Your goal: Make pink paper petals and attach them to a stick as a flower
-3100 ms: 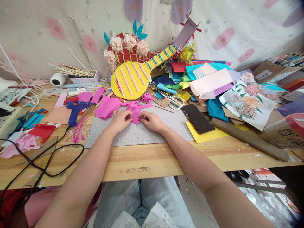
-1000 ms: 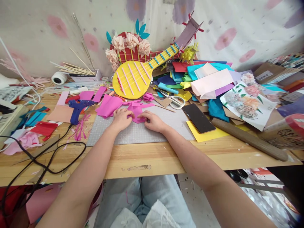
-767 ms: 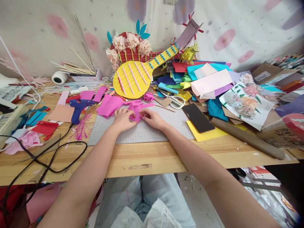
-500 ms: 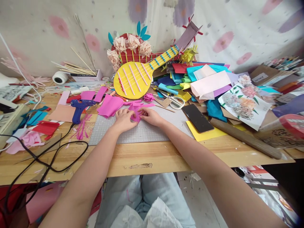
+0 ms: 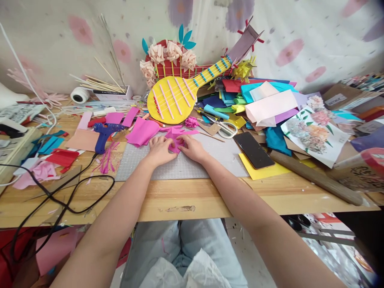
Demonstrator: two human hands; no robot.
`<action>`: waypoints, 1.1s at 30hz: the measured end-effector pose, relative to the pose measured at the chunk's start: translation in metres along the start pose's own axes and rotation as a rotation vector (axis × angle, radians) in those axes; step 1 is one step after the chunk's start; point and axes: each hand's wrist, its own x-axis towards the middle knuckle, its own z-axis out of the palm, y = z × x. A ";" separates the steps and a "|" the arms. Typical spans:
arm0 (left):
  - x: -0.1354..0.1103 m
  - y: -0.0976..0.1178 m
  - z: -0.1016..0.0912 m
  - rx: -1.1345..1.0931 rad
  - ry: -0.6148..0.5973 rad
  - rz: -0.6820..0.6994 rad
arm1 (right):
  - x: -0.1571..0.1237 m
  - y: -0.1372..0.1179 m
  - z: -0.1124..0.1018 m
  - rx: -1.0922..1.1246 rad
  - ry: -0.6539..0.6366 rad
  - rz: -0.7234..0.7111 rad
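Observation:
Over the grey cutting mat [image 5: 141,170], my left hand [image 5: 161,151] and my right hand [image 5: 192,148] meet at a piece of magenta crepe paper [image 5: 173,135]. The fingers of both hands are closed on its near edges, and the fingertips partly cover it. Left of my left hand lies a larger magenta crepe sheet [image 5: 141,132]. A small crumpled magenta paper flower [image 5: 191,121] sits just beyond my right hand, with scissors [image 5: 227,129] further right.
A blue glue gun [image 5: 103,138] with a looping black cable lies left of the mat. Behind stands a yellow paper lute [image 5: 171,100]. A phone [image 5: 253,150] rests on yellow paper at right, beside a wooden stick [image 5: 315,176] and piled coloured paper [image 5: 270,106].
The whole view has shifted slightly, so the table appears a little further right. Both hands stay on the magenta crepe paper with only slight finger movement.

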 end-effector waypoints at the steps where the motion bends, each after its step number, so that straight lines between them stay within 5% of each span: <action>1: 0.000 0.000 0.000 0.000 -0.002 0.000 | -0.001 0.000 0.000 -0.006 0.006 -0.003; 25: 0.001 0.006 0.005 0.004 0.032 -0.092 | -0.003 -0.002 -0.001 -0.024 -0.008 -0.002; 33: 0.002 0.005 0.005 0.006 0.025 -0.090 | -0.004 -0.008 -0.003 -0.187 0.003 0.058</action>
